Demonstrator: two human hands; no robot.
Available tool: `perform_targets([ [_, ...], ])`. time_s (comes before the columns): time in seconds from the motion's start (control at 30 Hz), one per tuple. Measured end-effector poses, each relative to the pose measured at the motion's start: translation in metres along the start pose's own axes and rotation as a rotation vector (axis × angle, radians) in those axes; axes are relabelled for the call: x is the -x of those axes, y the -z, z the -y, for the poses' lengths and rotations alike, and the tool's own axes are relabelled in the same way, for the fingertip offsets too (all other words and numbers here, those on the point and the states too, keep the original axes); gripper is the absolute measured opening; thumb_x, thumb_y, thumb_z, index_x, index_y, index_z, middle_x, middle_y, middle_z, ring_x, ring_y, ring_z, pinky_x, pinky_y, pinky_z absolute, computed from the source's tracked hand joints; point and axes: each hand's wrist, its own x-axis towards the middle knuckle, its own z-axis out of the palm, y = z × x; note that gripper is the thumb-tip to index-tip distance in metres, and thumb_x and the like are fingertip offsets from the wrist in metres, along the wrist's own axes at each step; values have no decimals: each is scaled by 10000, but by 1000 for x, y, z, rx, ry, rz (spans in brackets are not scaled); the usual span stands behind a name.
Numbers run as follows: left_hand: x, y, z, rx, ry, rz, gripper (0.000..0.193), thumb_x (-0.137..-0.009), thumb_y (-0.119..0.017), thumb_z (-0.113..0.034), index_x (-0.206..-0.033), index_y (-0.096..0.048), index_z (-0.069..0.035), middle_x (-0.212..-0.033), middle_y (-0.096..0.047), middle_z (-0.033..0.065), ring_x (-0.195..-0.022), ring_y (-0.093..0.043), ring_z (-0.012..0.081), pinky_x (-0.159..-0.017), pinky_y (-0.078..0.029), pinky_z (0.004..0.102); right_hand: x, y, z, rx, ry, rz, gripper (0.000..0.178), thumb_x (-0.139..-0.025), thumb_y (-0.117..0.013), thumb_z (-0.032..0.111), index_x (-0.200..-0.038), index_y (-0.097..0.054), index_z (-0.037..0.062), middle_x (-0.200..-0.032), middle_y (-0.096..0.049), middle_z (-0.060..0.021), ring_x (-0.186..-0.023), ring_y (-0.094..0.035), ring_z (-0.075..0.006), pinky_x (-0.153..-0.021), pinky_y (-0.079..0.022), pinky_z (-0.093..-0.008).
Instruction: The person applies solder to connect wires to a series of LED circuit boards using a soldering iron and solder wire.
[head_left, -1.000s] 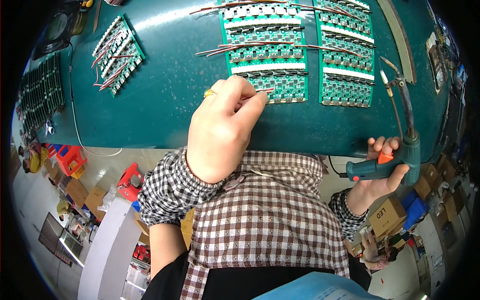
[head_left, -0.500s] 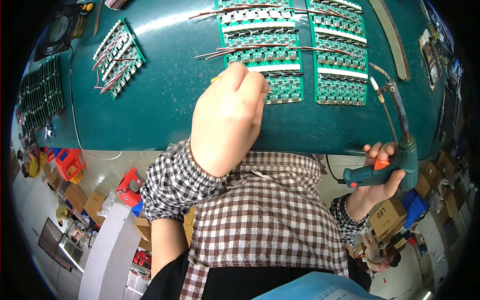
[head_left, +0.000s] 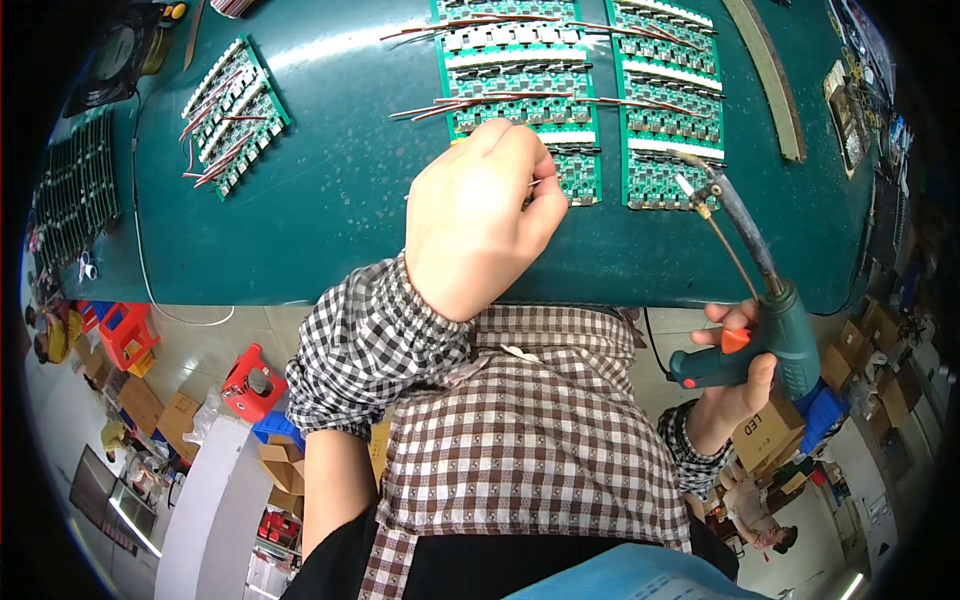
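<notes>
My left hand (head_left: 478, 215) is closed in a pinch over the near end of a green circuit board panel (head_left: 572, 178). A thin wire (head_left: 535, 183) shows at its fingertips; most of it is hidden by the hand. In my right hand (head_left: 735, 390) is a dark green soldering gun (head_left: 797, 345) with an orange trigger, gripped by its handle. Its tip and thin feed tube reach over the near part of a second circuit board panel (head_left: 672, 190). Red, black and white wires (head_left: 490, 103) lie across both panels.
More boards with wires (head_left: 238, 120) lie to the left on the green table (head_left: 330, 180). A stack of bare panels (head_left: 80, 180), a black fan (head_left: 115, 55) and a white cable (head_left: 142, 220) are further left. A curved strip (head_left: 770, 80) lies at right.
The soldering gun has moved left and its tip now hangs over the right-hand panel. My left hand has shifted slightly right, its thumb and fingers pinched around a thin wire.
</notes>
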Motion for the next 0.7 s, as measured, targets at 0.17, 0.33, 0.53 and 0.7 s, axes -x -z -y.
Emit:
perform_targets([
  [0.17, -2, 0, 0, 51, 50, 25, 91, -707, -637, -29, -729, -552, -54, -695, -547, 46, -592, -546, 181, -553, -457, 302, 1, -9, 4, 44, -25, -40, 618, -831, -658, 345, -1207, -479, -112, -933, -598, -188, -888, -643, -329, -663, -614, -387],
  [0.33, -2, -4, 1, 55, 40, 7, 87, -710, -638, -36, -730, -554, -53, -698, -547, 47, -594, -541, 184, -559, -453, 303, 5, -19, 5, 54, -81, -67, 557, -819, -667, 293, -1159, -518, -122, -901, -604, -180, -808, -652, -308, -641, -601, -392],
  [0.53, -3, -7, 1, 71, 51, -8, 88, -711, -638, -38, -738, -555, -51, -709, -553, 51, -604, -545, 189, -568, -458, 308, 4, -26, 6, 109, -98, -6, 542, -811, -673, 270, -1148, -523, -127, -888, -610, -172, -793, -647, -284, -664, -590, -395],
  [0.7, -4, -7, -2, 62, 68, 1, 91, -709, -638, -40, -741, -554, -50, -715, -554, 53, -608, -545, 194, -570, -459, 313, 8, -30, 6, 201, -100, 14, 545, -822, -669, 272, -1160, -514, -127, -873, -602, -163, -785, -639, -266, -673, -581, -377],
])
